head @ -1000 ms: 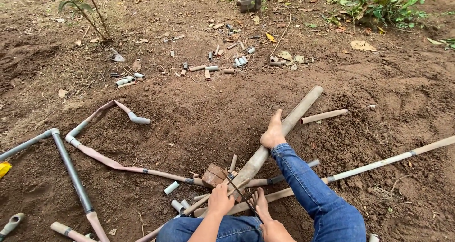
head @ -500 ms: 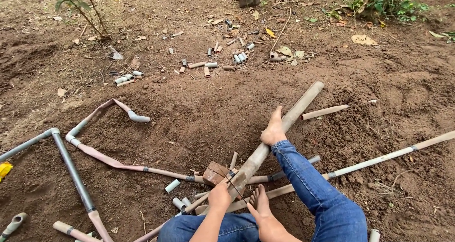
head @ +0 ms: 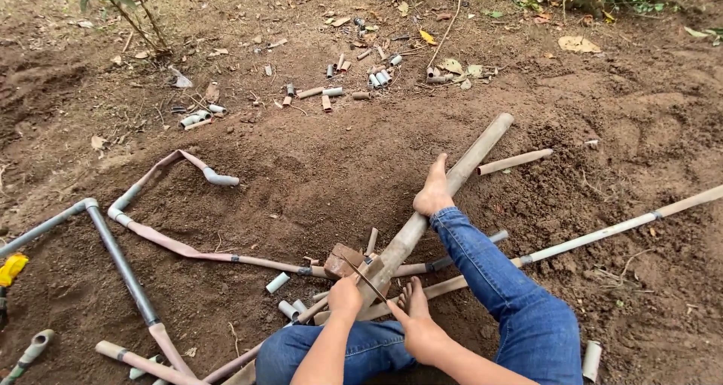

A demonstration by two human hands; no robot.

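The right hand [head: 423, 338] has slid closer to the left hand [head: 345, 296]; both clench a thin dark saw blade [head: 367, 279] across the one long muddy grey pipe [head: 440, 197], pinned by a bare foot [head: 434, 193] on the soil.

Scattered pipe offcuts [head: 376, 77], bent grey pipe [head: 120, 261]

No packages, labels, signs or screens show anywhere around the hands; only bare soil, pipes and leaves.
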